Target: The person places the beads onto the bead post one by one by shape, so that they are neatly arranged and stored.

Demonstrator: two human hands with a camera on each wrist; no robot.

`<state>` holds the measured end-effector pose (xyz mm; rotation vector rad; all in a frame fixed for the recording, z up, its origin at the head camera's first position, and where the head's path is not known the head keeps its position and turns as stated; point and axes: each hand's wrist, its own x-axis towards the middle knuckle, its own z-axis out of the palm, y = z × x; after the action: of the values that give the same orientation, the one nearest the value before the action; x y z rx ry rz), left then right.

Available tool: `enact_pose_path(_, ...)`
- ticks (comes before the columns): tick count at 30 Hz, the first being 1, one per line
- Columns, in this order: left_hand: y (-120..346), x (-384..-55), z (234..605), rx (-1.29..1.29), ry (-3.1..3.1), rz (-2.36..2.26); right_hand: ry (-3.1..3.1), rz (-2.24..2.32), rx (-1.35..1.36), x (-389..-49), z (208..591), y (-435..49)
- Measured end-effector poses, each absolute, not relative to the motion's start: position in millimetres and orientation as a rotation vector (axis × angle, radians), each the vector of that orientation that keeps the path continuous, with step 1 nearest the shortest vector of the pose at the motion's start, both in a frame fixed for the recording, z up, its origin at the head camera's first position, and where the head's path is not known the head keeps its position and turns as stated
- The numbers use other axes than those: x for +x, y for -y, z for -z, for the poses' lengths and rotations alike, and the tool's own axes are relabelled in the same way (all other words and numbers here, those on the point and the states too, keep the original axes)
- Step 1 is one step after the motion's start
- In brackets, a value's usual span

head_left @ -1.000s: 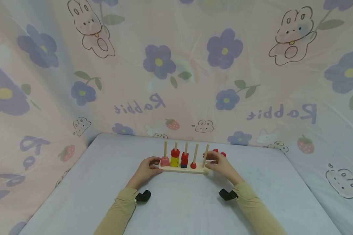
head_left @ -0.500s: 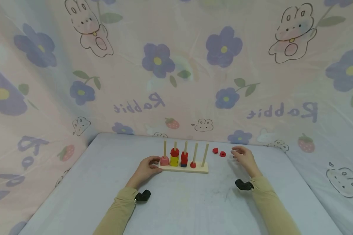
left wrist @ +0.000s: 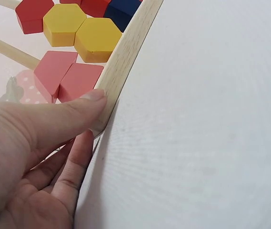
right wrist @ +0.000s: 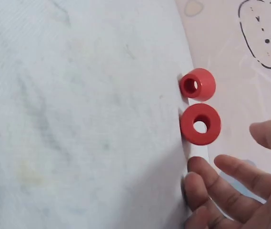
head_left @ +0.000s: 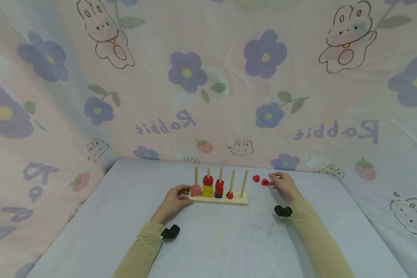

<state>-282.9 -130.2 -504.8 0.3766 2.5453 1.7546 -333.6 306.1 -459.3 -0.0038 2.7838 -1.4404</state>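
Observation:
My left hand [head_left: 173, 201] grips the left end of a wooden peg board [head_left: 212, 200]. In the left wrist view its thumb lies on the base [left wrist: 125, 57] beside pink blocks [left wrist: 82, 82]. Pegs two and three carry yellow hexagonal blocks [head_left: 207, 190] under a red one, and red blocks [head_left: 219, 186] over dark blue. A red cone-shaped bead [head_left: 230, 195] sits on the fourth peg; the rightmost peg [head_left: 244, 183] is bare. My right hand [head_left: 284, 184], fingers apart and holding nothing, is just right of two loose red beads with holes, the nearer bead [right wrist: 200, 124] and the farther bead [right wrist: 198, 85].
The beads lie on the white-covered table [head_left: 215, 243], toward its back edge. A patterned cloth [head_left: 222, 104] with rabbits and flowers hangs behind the table and along its sides. Each wrist wears a black camera, such as the right camera [head_left: 283, 211].
My right hand has left the rightmost peg, swung out to the right and come back slightly left toward the loose red beads. The left hand keeps its grip on the peg board.

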Motion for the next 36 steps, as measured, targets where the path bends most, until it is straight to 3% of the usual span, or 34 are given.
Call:
enact_pose_path(21, 130, -282, 505, 0.38, -2.54, -1.779, -2.972, 1.19, -0.075, -350, 477, -289)
enact_pose_path(36, 131, -283, 506, 0.384, -2.549, -1.759, -3.016, 1.116, -0.184, -332, 470, -283)
